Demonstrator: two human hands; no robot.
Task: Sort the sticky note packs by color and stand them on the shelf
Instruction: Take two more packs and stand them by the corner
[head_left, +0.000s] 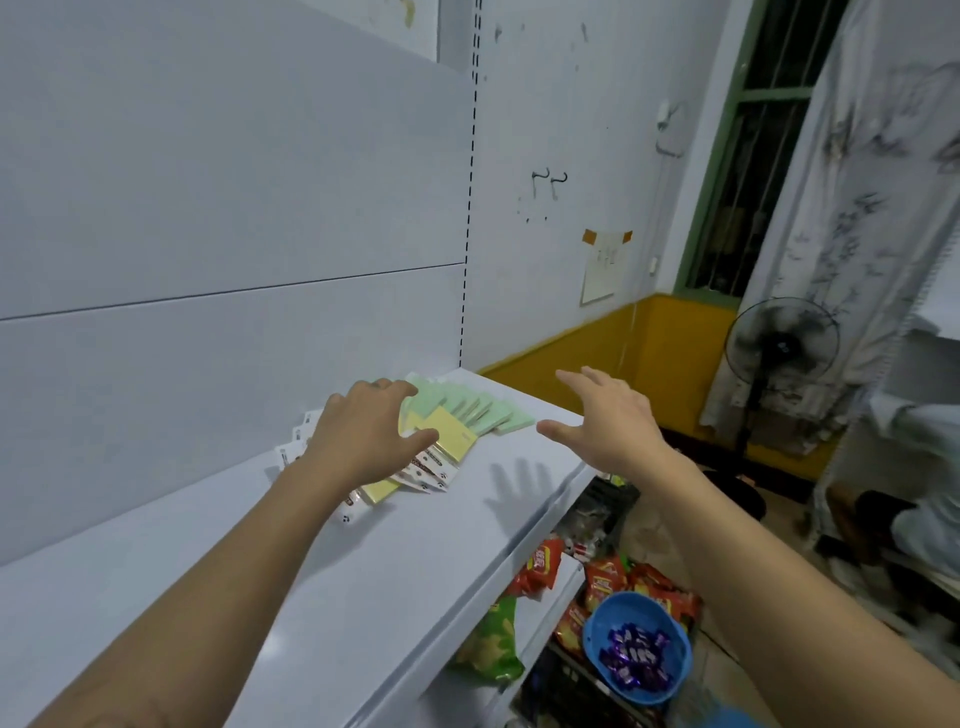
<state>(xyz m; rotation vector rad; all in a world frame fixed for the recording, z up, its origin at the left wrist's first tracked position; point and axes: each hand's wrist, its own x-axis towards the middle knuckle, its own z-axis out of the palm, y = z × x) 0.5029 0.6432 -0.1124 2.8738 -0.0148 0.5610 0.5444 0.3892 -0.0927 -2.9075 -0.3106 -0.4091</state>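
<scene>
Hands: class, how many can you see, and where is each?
2. The left hand lies over the sticky note packs on the shelf; the right hand hovers open above the shelf's front edge.

The left arm and right arm reach forward, bare. The left hand lies palm down, fingers loosely bent, thumb stretched toward the right. The right hand hovers palm down, fingers straight and spread, gripping nothing.

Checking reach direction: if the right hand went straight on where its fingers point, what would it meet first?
Probably the green sticky note packs fanned on the shelf. The right hand hovers above shelf level, though, so it might pass over them to the back panel.
</scene>
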